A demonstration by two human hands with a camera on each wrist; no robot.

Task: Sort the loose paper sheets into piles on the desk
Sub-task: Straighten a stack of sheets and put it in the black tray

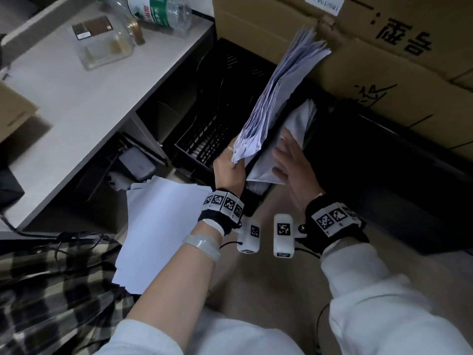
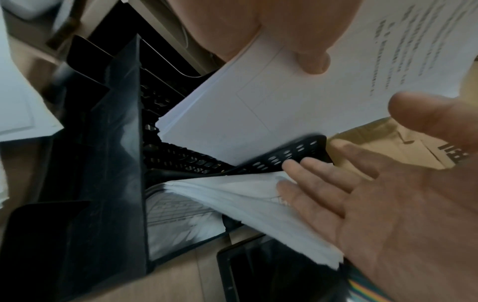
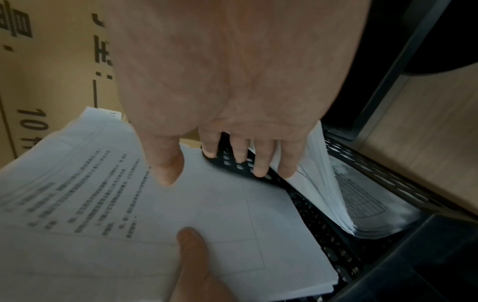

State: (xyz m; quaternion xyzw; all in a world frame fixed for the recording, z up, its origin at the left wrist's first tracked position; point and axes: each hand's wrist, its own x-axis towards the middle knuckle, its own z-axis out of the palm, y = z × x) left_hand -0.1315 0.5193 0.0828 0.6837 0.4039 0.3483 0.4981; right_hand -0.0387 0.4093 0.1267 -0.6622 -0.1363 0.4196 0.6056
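Observation:
My left hand (image 1: 231, 165) grips the lower corner of a thick stack of printed sheets (image 1: 276, 98), held up on edge over the black mesh file tray (image 1: 204, 139); its thumb (image 3: 191, 253) presses on the top sheet (image 3: 181, 204). My right hand (image 1: 288, 160) is open, its straight fingers (image 3: 258, 161) lying across a mesh divider (image 2: 289, 157) and against a second stack (image 1: 297, 124) that leans in the tray's right slot. A third pile of white sheets (image 1: 163, 226) lies low at the left, below the desk edge.
The white desk (image 1: 76, 98) at the left carries a glass bottle (image 1: 107, 44) and a plastic bottle (image 1: 158, 11). Cardboard boxes (image 1: 384, 60) stand close behind the tray. A dark bin (image 1: 384, 188) is at the right; a plaid cloth (image 1: 51, 290) lies lower left.

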